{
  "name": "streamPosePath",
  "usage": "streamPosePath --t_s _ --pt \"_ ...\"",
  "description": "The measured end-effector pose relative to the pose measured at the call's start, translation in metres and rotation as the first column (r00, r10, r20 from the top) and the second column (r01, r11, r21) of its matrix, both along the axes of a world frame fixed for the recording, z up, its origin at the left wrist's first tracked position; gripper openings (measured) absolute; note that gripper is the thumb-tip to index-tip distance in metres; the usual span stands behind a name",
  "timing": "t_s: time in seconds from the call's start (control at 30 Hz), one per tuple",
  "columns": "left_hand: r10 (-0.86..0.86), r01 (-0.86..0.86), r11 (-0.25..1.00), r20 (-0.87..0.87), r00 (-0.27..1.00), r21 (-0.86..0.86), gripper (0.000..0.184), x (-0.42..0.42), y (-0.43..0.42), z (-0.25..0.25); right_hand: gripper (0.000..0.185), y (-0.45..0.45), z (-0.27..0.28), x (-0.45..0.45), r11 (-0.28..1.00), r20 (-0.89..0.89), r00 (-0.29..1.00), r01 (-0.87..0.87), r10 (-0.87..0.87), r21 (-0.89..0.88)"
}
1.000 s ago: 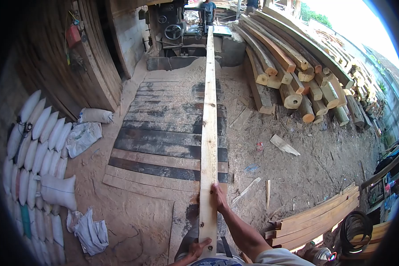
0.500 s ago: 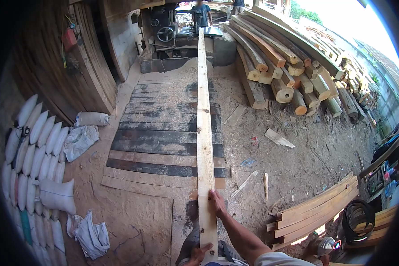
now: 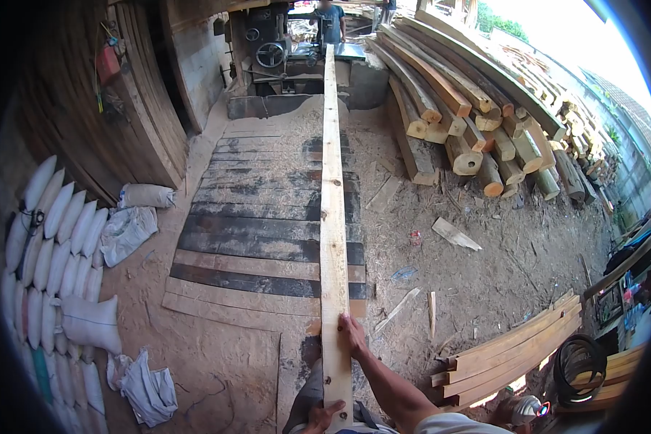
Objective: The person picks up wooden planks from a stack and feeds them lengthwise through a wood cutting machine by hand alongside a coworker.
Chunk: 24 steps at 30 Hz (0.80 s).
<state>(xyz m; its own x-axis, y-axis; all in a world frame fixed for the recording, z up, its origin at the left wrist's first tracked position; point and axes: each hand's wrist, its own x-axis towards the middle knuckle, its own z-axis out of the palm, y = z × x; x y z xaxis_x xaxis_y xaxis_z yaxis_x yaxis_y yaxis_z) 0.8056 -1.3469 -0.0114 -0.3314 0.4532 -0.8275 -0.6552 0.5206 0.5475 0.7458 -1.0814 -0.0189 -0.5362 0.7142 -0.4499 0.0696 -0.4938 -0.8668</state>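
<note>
A long pale wooden plank (image 3: 333, 253) with dark knots runs from my body straight ahead to a large machine (image 3: 271, 54) with handwheels. My right hand (image 3: 353, 336) grips the plank's right edge, arm stretched forward. Close to my waist, my left hand (image 3: 325, 417) is wrapped around the near end from the left side, thumb on top. At the far end a person (image 3: 330, 23) stands behind the machine's metal table (image 3: 349, 51); that person's hands are too small to make out.
Slatted boards (image 3: 260, 224) strewn with sawdust lie under the plank. Stacked logs and beams (image 3: 463, 123) stand at the right, with cut boards (image 3: 513, 351) and a black coil (image 3: 580, 362) nearer. Filled white sacks (image 3: 58, 253) are piled at the left, beside a wooden door (image 3: 101, 94).
The view has shifted slightly. Both hands keep their hold on the plank, which shows little movement relative to them. The person at the machine has moved slightly.
</note>
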Motion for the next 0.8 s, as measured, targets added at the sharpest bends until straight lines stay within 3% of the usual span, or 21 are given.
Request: streamPosePath --t_s 0.13,0.4,0.8 --pt "0.039 -0.04 0.999 -0.009 0.999 -0.008 0.053 -0.022 0.026 0.005 0.04 0.026 0.013 -0.02 0.999 0.075 0.997 -0.031 0.03 0.024" --pt "0.087 -0.088 0.996 -0.014 0.996 -0.029 0.054 -0.093 0.114 0.009 0.036 0.108 0.014 -0.102 0.997 -0.051 0.999 -0.001 0.004 0.073" --pt "-0.014 0.014 1.0 0.006 1.0 0.001 0.056 -0.242 0.277 0.01 0.036 0.287 0.007 -0.245 0.998 -0.03 0.999 -0.021 0.022 0.051"
